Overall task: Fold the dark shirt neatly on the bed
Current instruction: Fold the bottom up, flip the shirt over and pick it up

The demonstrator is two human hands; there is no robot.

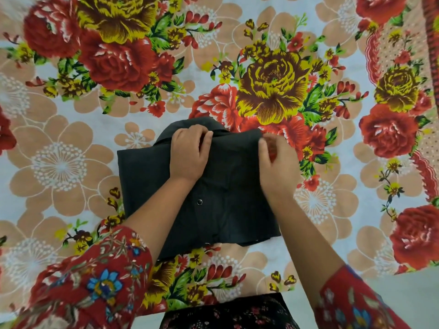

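the dark shirt (pixel 147 181) is lying as a soft, matte, limp rectangle on the flowered bed sheet (pixel 59 129), just before the person. the left hand (pixel 190 153) is pinching its far edge by the collar (pixel 187 122). the right hand (pixel 276 162), blurred, is gripping the far right corner. it is looking light and floppy, so edges and corners are likely offering the best hold. a shiny snap (pixel 199 202) is showing.
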